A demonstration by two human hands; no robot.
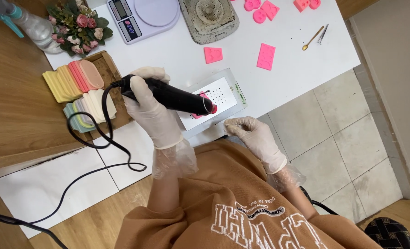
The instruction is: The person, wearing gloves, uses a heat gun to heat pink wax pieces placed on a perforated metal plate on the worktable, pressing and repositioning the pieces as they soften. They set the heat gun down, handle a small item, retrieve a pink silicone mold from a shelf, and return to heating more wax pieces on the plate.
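1. The left hand, gloved, sits at the centre-left of the frame and is wrapped closed round the rear of a black heat tool; its black cord loops down toward the lower left of the frame.
2. The tool's long axis runs from upper left to lower right, and its red-rimmed nozzle ends right over the left part of a white perforated pad at the frame's centre.
3. A small pink piece shows just under the nozzle on that pad; most of it is hidden by the tool, so its shape cannot be told.
4. The right hand, also gloved, lies just below and to the right of the pad, at the near edge of the white surface. Its fingers are curled with thumb and forefinger pinched together; something very thin may be held between them, but it is too small to tell.
5. The pad thus lies between the two hands: the left hand reaches it from the left through the tool, while the right hand is nearer to its lower right corner.
6. Farther off, pink silicone moulds lie in the upper middle of the frame, a digital scale near the top, and a stack of pastel trays at the left.
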